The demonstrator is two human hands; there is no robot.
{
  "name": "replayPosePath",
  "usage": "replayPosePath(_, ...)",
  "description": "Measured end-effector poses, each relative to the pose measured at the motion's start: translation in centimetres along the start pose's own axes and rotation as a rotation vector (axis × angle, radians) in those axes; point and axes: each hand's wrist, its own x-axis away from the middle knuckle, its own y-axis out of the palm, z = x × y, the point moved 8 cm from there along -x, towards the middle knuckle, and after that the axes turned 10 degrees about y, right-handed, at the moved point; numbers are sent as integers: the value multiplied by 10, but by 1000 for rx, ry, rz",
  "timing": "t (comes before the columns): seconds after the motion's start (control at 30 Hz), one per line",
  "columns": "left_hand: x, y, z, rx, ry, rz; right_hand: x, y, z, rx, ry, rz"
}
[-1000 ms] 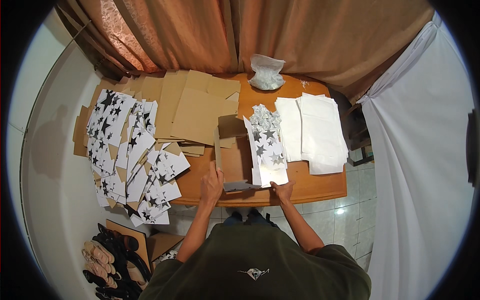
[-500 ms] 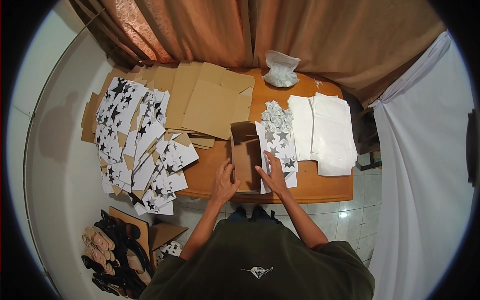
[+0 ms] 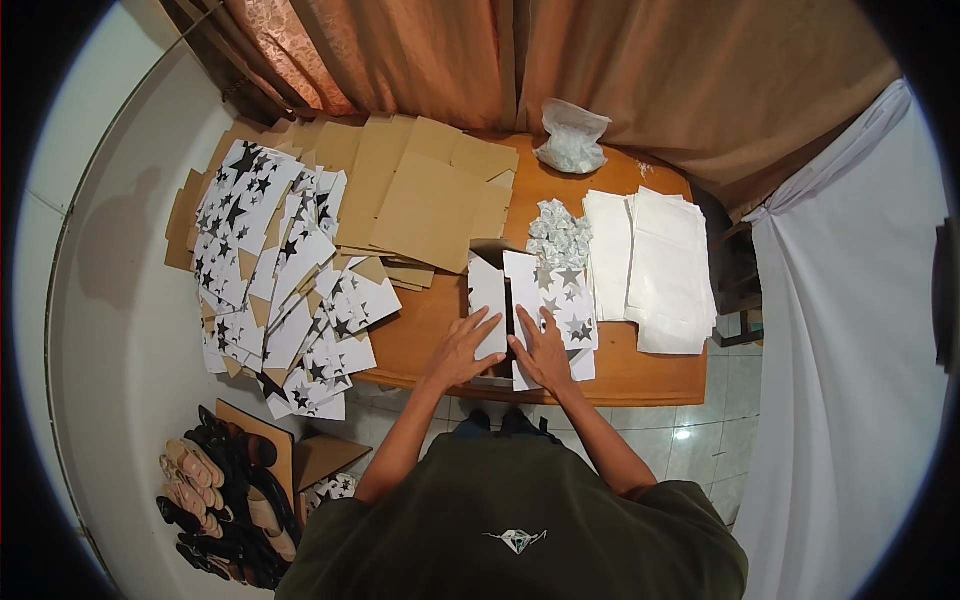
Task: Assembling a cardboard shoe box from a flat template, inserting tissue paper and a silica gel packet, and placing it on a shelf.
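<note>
In front of me on the table stands a cardboard box (image 3: 487,292) with two white flaps folded inward over its opening, a narrow dark gap between them. My left hand (image 3: 462,350) lies with outstretched fingers on the left flap. On the right flap (image 3: 524,290) rests my right hand (image 3: 541,354), its fingers also spread. Neither hand grips anything. White card printed with grey stars (image 3: 566,305) shows just right of the flap. Beyond it is a heap of small silvery-white wrapped pieces (image 3: 558,234).
Star-printed white cardboard pieces (image 3: 300,245) pile up at the left, beside stacked brown cardboard sheets (image 3: 425,205). White paper stacks (image 3: 668,260) lie at the right. A clear plastic bag (image 3: 572,138) sits at the back. Shoes (image 3: 235,500) stand on the lower left.
Both box flaps have come down inward, the left one now showing white across the opening. My hands have moved from the box's sides onto the flaps.
</note>
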Motion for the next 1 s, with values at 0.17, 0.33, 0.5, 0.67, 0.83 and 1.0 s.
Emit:
replayPosePath(0.17, -7, -2, -10, -41, -8, -34, 0, 2, 4, -36, 9, -27)
replayPosePath(0.33, -13, 4, -12, -30, -57, -16, 1, 6, 9, 17, 45, -85)
replayPosePath(0.5, -14, 8, -14, -18, -130, 12, 3, 14, 14, -12, 14, -114)
replayPosePath(0.67, -12, 0, -16, 117, -66, 83, 3, -9, 2, -170, -24, 41)
replayPosePath(0.83, -9, -11, -12, 218, 13, 96, 9, -10, -5, -66, -249, -39)
replayPosePath(1.0, -1, -11, -15, 308, -15, 78, 18, -10, -14, 93, -305, -156)
